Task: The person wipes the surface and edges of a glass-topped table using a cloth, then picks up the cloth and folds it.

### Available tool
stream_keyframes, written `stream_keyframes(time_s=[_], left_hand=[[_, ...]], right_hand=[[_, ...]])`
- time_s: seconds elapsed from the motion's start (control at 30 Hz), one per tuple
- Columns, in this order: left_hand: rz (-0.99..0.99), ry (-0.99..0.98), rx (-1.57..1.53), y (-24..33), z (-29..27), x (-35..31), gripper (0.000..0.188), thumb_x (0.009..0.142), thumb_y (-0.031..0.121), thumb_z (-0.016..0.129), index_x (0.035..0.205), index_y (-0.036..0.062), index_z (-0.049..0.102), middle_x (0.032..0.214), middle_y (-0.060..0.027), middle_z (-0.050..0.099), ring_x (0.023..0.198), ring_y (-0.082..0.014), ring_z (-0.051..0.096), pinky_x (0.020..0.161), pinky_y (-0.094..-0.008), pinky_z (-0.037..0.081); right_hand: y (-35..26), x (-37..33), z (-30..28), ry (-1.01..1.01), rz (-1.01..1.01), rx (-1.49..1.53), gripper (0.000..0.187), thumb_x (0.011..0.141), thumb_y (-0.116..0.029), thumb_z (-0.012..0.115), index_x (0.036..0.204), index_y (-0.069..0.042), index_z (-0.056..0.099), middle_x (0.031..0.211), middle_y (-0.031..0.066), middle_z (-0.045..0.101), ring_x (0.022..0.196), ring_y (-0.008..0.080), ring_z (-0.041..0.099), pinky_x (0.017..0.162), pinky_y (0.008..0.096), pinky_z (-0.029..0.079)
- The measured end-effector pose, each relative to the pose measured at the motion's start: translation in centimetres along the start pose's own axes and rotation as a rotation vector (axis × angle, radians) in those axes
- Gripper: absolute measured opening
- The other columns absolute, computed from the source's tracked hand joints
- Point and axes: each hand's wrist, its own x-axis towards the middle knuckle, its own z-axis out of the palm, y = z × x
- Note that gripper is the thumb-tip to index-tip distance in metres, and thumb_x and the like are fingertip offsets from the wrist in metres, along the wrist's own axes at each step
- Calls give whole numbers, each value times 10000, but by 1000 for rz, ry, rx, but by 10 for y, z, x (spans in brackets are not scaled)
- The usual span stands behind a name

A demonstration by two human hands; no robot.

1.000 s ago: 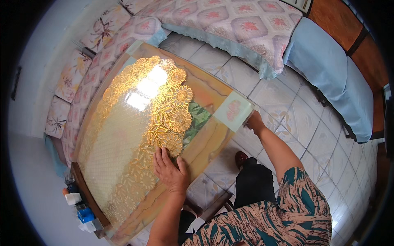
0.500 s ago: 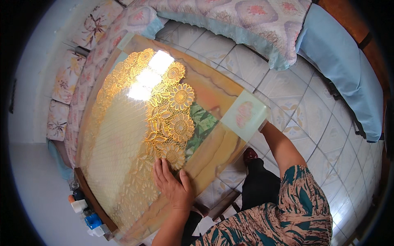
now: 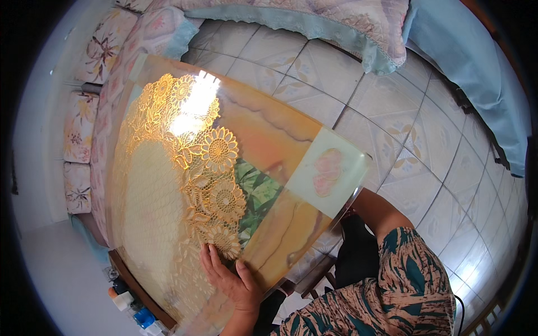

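My left hand (image 3: 232,281) lies flat with its fingers stretched on a gold lace cloth (image 3: 221,151), at a flower on the cloth's right edge. The cloth has sunflower shapes along its border and a netted middle. It rests on a table (image 3: 274,120) with a glossy top in a tan marbled pattern, with a green leaf panel and a pale corner panel. My right forearm (image 3: 378,210) reaches to the table's right corner. The right hand itself is hidden behind and below that corner.
A patterned sofa cover (image 3: 162,39) and floral cushions (image 3: 81,126) line the left. A quilted cover (image 3: 336,22) and a light blue cloth (image 3: 465,78) hang at the far side and right. Small bottles and packs (image 3: 134,308) stand beside a brown edge at lower left. Tiled floor (image 3: 386,120) surrounds the table.
The view has shifted, so the table and cloth appear lower and farther left. My left hand stays flat by the same border flower. My right forearm sits a little farther behind the table corner.
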Motion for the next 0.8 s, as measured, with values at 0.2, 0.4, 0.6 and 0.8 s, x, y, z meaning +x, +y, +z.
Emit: stream_keyframes(time_s=[0.2, 0.4, 0.6, 0.8], left_hand=[[3, 3, 43, 3, -1, -2, 564, 924, 284, 431, 1384, -26, 329, 1436, -238, 312, 1337, -394, 279, 1101, -471, 187], [25, 29, 30, 4, -2, -3, 557, 922, 284, 438, 1379, -21, 344, 1431, -234, 325, 1331, -386, 295, 1098, -463, 200], [-7, 16, 31, 3, -4, -3, 555, 925, 286, 438, 1383, -13, 341, 1434, -230, 319, 1332, -386, 289, 1098, -462, 197], [-15, 8, 26, 3, -6, -2, 551, 922, 266, 440, 1389, -5, 333, 1437, -229, 310, 1334, -389, 282, 1095, -469, 193]], right_hand=[[34, 6, 12, -7, -28, -235, 363, 885, -126, 545, 1243, -68, 524, 1184, 61, 590, 1088, 194, 561, 935, 321, 464], [40, -10, -36, -84, -346, -905, 385, 803, -28, 614, 1184, -48, 558, 1187, 78, 594, 1071, 206, 577, 917, 334, 481], [-14, -59, -30, 45, -71, -227, 388, 735, -9, 637, 1119, -37, 585, 1089, 96, 629, 962, 216, 619, 817, 331, 506], [-65, -64, 41, 194, 21, 165, 317, 855, -115, 559, 1156, -17, 547, 1036, 100, 631, 926, 214, 622, 753, 323, 514]])
